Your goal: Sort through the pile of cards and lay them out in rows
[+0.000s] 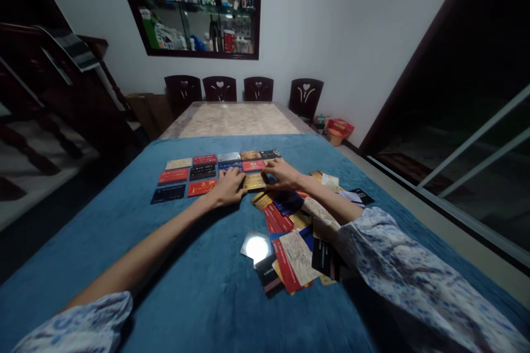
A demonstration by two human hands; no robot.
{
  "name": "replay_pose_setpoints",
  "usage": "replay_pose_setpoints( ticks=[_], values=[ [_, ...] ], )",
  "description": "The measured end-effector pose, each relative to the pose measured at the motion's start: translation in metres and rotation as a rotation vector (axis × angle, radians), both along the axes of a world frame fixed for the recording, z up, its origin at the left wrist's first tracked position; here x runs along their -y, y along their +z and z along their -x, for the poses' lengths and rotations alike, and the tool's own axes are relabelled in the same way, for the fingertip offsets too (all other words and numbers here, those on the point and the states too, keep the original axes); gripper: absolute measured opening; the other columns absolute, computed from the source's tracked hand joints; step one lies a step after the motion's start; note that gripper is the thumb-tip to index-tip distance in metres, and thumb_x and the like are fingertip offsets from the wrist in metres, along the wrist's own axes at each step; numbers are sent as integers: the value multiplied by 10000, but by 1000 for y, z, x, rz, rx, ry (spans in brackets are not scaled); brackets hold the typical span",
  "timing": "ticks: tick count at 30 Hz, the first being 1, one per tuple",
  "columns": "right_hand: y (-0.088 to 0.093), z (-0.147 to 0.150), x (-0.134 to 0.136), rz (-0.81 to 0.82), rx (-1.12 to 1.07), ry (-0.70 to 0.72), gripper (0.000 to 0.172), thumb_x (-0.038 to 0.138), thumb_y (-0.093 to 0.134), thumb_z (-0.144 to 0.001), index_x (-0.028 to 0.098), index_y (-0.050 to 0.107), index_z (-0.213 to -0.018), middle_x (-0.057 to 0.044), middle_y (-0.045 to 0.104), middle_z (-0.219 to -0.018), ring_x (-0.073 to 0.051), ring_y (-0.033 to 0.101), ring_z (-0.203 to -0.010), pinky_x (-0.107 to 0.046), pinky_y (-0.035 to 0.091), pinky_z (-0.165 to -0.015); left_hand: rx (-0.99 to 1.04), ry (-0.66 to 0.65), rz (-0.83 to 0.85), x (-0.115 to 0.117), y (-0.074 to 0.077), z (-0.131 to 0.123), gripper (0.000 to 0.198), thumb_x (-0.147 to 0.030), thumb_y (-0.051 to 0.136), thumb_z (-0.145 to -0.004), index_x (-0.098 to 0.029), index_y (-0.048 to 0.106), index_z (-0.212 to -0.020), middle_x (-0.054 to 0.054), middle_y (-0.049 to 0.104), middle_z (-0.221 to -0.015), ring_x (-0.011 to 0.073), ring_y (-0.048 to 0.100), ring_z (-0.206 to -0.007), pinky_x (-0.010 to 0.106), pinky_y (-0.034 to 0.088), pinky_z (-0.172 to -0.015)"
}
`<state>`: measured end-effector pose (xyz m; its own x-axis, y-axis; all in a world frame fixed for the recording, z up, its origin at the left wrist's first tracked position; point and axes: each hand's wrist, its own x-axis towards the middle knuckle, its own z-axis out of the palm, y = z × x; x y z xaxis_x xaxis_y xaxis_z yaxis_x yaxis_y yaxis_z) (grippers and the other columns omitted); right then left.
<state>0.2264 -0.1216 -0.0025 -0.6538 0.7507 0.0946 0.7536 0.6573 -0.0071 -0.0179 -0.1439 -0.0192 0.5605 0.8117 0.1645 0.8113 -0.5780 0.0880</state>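
A gold bank card (254,182) lies flat on the blue cloth between my two hands. At its left edge is my left hand (229,186), fingers bent and thumb at the near corner. My right hand (284,175) holds the card's right edge between thumb and curled fingers. Cards lie in rows around them: a red card (202,187) just left of my left hand, a dark blue card (168,193) at the row's left end, and a red card (253,166) behind the gold one. My right hand partly covers a card behind it.
Below my right forearm spreads a loose, overlapping card pile (290,248), with a shiny silvery piece (254,247) at its left. More cards (361,196) lie farther right. The blue cloth (186,276) covers the table's near part; chairs (219,88) stand at the far end.
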Motion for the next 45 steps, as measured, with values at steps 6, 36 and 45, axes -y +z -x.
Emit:
replay_pose_setpoints(
  ticks=[6, 36, 45],
  values=[
    [4, -4, -20, 20, -6, 13, 435, 498, 766, -817, 203, 709, -1132, -132, 624, -1185, -300, 495, -1125, -368, 427, -889, -5, 20, 8, -12, 8, -3, 367, -300, 604, -877, -180, 625, -1223, 155, 574, -1271, 333, 494, -1220, 529, 372, -1017],
    [38, 18, -98, 68, 120, -156, 308, 350, 721, -854, 200, 739, -1122, -147, 634, -1263, -323, 514, -1190, -338, 425, -879, -114, 169, 49, -114, 33, -20, 408, -307, 567, -837, -172, 677, -1206, 181, 564, -1309, 384, 446, -1270, 555, 401, -995],
    [26, 19, -124, 40, 136, -136, 323, 347, 720, -839, 213, 740, -1132, -121, 650, -1275, -306, 541, -1168, -341, 424, -923, -119, 207, 72, -135, 27, -22, 401, -321, 584, -820, -199, 683, -1189, 165, 572, -1311, 380, 444, -1287, 556, 411, -997]
  ],
)
